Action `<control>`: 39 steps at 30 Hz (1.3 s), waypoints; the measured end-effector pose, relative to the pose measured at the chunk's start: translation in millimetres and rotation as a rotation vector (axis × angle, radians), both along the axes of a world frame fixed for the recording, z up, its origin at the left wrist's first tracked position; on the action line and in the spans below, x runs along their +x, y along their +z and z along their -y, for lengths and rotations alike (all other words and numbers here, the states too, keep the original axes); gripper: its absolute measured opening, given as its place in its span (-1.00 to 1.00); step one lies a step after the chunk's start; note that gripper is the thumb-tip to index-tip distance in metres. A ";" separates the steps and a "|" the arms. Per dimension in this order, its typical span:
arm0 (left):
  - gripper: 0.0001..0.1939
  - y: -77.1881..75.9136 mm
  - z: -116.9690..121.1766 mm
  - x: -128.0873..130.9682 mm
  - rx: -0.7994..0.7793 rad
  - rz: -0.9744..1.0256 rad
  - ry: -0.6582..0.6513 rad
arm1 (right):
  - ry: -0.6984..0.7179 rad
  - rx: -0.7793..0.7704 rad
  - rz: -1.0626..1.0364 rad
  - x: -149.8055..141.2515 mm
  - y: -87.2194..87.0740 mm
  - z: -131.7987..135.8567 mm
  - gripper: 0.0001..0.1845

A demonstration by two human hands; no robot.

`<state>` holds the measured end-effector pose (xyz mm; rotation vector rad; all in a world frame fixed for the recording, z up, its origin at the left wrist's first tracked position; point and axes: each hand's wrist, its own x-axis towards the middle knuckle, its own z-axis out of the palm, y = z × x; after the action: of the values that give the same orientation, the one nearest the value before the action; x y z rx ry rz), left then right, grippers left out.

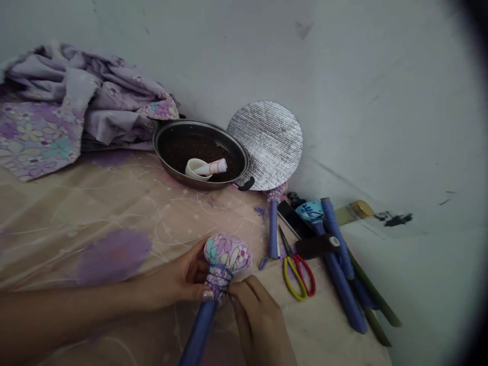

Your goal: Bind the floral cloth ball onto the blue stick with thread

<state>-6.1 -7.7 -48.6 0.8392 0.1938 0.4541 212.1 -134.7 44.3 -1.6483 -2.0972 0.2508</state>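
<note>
My left hand (190, 277) is closed round the neck of a padded stick, with the thumb pressed on the gathered cloth. The stick has a round floral cloth head (227, 251), dark thread wound about the neck, and a blue-wrapped handle (199, 333) slanting down toward me. My right hand (259, 315) is pinched against the right side of the neck; what its fingertips hold is too small to make out. Scissors (295, 277) with one yellow and one red handle lie to the right, near a dark thread spool (317, 246).
A dark pan (168, 165) holds a small white cup (191, 168) with a white roll. Behind are a silvery quilted disc (267, 145) and heaped floral cloth (41, 132). To the right lie a phone (293, 221), more blue-wrapped sticks (343, 290) and a gold-capped jar (361, 209) by the wall.
</note>
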 end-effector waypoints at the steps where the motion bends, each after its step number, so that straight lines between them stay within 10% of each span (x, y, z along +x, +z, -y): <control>1: 0.28 -0.3 0.2 -0.2 -0.004 0.004 0.002 | -0.003 -0.004 -0.030 -0.1 -0.9 -0.5 -0.52; 39: 0.25 -5.1 4.3 2.1 0.001 -0.001 0.044 | 0.038 -0.007 0.127 8.3 -4.5 -1.5 -0.62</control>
<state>-4.0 -12.0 -53.7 0.8371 0.2136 0.4952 220.4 -133.2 39.8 -1.6694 -2.2243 0.1693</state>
